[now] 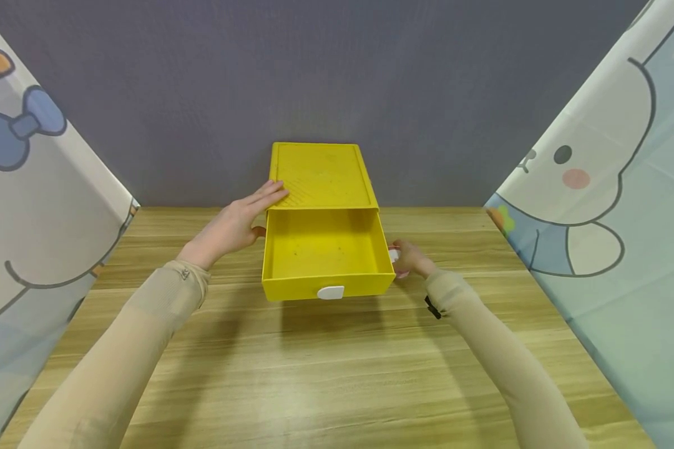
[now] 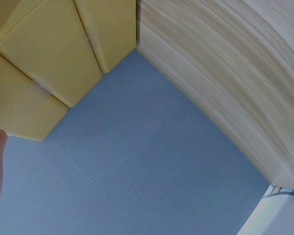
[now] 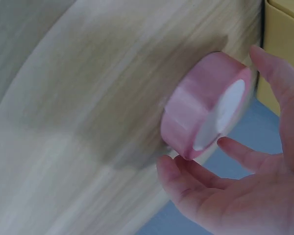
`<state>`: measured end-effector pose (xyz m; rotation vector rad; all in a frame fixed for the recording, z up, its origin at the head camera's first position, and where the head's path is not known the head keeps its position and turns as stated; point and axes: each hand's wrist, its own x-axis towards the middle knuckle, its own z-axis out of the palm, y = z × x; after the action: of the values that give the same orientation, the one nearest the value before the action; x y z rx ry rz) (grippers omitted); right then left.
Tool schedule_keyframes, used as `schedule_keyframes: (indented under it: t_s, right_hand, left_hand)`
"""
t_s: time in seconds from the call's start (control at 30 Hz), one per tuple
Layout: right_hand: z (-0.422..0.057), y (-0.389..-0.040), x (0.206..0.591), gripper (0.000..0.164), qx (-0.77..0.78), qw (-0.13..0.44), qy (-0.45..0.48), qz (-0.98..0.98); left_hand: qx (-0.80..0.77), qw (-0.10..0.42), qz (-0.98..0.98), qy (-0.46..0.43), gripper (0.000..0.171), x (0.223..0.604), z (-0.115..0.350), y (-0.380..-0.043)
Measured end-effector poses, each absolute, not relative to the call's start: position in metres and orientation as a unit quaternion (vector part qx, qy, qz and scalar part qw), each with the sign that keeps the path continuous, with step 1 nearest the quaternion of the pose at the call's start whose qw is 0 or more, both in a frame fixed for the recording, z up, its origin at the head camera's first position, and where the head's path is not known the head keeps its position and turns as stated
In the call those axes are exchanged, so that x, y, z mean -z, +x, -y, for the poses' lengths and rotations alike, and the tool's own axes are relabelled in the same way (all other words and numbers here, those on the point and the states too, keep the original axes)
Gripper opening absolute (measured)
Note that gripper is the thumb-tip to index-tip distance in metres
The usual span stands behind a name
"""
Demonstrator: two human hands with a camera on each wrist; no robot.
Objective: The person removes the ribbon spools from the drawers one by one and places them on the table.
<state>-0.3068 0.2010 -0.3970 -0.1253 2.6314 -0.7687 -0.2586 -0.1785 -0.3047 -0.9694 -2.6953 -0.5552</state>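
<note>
A yellow drawer box (image 1: 321, 174) stands against the grey back wall, its top drawer (image 1: 320, 285) pulled out toward me, with a white tab on the front. My left hand (image 1: 238, 221) rests on the box's top left edge, fingers straight and thumb down by the side. On the right, my right hand (image 1: 412, 259) reaches low beside the drawer. There a roll of pink tape (image 3: 193, 112) with a white core lies on the wooden table. Thumb and fingers of that hand are spread around the roll, with fingertips close to its rim.
The wooden table (image 1: 292, 386) runs in front of the box. A grey fabric wall (image 1: 314, 75) closes off the back. Cartoon-print cloths hang at the left (image 1: 50, 206) and right (image 1: 606, 187).
</note>
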Motion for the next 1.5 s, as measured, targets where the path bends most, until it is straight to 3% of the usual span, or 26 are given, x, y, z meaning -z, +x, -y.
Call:
schedule_keyframes:
  t_s: [0.4,0.73,0.97,1.2,1.5]
  right_hand:
    - [-0.2,-0.284,0.377,0.069,0.224,0.159,-0.118,-0.954]
    - [-0.187,-0.255,0.363,0.058,0.268,0.167,-0.2,-0.928]
    - [-0.187,-0.241,0.354,0.037,0.28,0.198,-0.231,-0.91]
    - [-0.185,-0.221,0.352,0.051,0.336,0.222,-0.283,-0.87]
    - [-0.171,-0.194,0.35,0.049,0.351,0.27,-0.285,-0.85]
  left_hand:
    - [0.192,0.11,0.919,-0.325,0.085,0.303,0.18,-0.258]
    - [0.187,0.111,0.922,-0.32,0.085,0.303,0.181,-0.259]
    - [0.189,0.114,0.92,-0.325,0.085,0.304,0.179,-0.259]
    - [0.189,0.111,0.92,-0.324,0.085,0.304,0.179,-0.259]
    - [0.191,0.113,0.919,-0.325,0.086,0.304,0.178,-0.26]
